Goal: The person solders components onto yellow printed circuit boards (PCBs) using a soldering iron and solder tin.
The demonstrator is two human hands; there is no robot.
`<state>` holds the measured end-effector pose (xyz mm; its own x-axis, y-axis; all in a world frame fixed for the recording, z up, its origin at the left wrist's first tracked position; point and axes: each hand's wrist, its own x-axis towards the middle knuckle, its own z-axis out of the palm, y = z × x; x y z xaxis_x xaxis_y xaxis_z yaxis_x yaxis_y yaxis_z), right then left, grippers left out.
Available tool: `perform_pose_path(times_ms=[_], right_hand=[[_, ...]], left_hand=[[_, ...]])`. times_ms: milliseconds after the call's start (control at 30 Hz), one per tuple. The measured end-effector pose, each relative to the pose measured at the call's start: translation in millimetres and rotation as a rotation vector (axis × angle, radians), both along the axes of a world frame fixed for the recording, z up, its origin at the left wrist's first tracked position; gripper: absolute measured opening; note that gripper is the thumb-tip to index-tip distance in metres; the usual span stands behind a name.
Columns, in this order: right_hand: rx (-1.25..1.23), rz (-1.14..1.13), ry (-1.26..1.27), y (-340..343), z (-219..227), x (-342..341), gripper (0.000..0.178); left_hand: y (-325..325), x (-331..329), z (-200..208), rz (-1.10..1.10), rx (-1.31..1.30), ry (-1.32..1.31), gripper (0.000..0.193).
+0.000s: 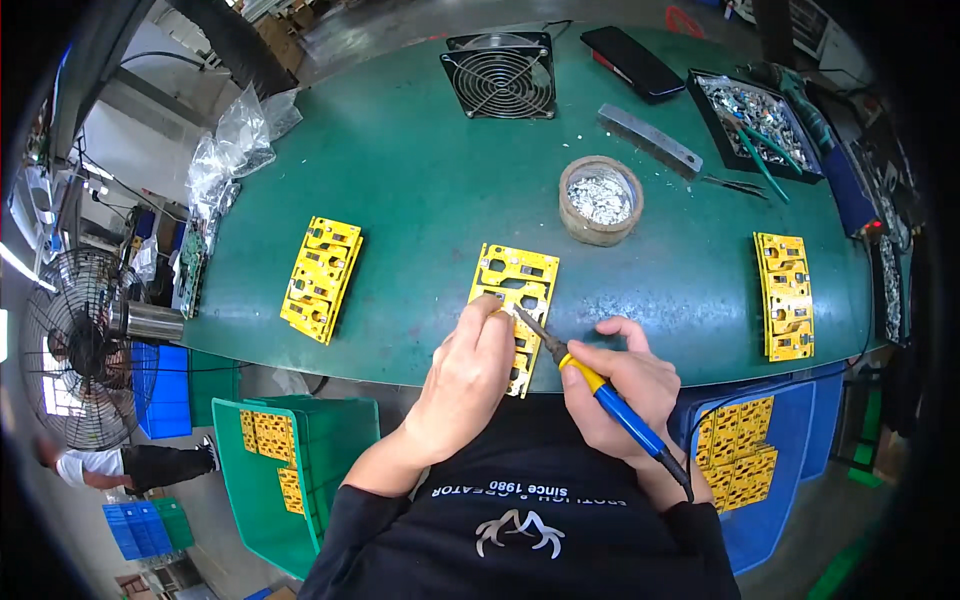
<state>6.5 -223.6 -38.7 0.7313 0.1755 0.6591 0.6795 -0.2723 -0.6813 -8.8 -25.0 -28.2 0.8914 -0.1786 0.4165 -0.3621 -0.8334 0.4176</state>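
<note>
A yellow circuit board panel (517, 272) with cut-outs lies on the green table in front of me. My right hand (625, 385) grips a soldering iron (612, 402) with a blue and yellow handle, its dark tip pointing at the upper middle of the panel. My left hand (468, 362) is closed over the panel's left side, fingertips pinched together close to the iron's tip. What those fingers pinch is too small or hidden to make out. Other yellow board panels stand apart: one stack (322, 280) to the left and another (785, 297) at the right.
Beyond the panel stands a round tub (600, 230) of silvery bits. A fan (500, 80), a metal bar (650, 141) and a parts tray (735, 150) with green-handled pliers (762, 160) sit farther back. Below the table edge, a green bin (345, 425) and a blue bin (790, 440) hold yellow boards.
</note>
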Motion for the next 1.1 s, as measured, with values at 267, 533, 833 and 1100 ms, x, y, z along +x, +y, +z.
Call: perform_pose_path(times_ms=[267,533,833,1100], right_hand=[[-0.003,0.017,-0.012,0,-1,-2,0.024],[0.028,0.018,0.023,-1,2,-6,0.022],[-0.003,-0.163,0.039,-25,10,6,0.024],[-0.12,-0.362,0.0,-23,3,27,0.039]], left_hand=[[0,-2,0,0.007,0.002,-0.005,0.02],[1,-4,-1,0.019,-0.004,-0.005,0.019],[20,-25,18,-0.015,-0.106,0.064,0.03],[30,-40,13,-0.077,0.0,0.149,0.043]])
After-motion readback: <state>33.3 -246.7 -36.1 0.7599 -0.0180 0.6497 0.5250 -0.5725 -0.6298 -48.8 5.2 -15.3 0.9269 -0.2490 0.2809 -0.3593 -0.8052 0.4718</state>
